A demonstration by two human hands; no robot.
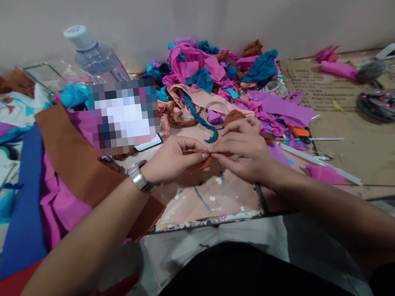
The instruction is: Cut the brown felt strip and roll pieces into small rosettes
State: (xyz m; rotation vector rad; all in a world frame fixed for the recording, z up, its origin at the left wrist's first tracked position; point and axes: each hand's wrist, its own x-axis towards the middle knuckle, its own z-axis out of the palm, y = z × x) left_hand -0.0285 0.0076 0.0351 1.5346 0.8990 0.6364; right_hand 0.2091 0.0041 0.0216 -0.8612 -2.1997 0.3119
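Note:
My left hand (172,158), with a metal watch on its wrist, and my right hand (246,147) meet over the middle of the table. Both pinch a small brown piece of crepe paper (207,162) between thumb and fingers, fingertips touching. Just beyond the hands lie a teal paper strip (199,116) and a clear tape ring (215,112) on peach paper. A heap of crumpled pink, teal and purple paper scraps (205,67) sits behind them.
Large brown (76,158), blue (25,212) and pink (58,203) sheets hang over the table's left front. A plastic water bottle (98,57) stands at the back left. A cardboard sheet (355,143) covers the right side, with white sticks (322,166) and dark patterned tape rolls (382,101).

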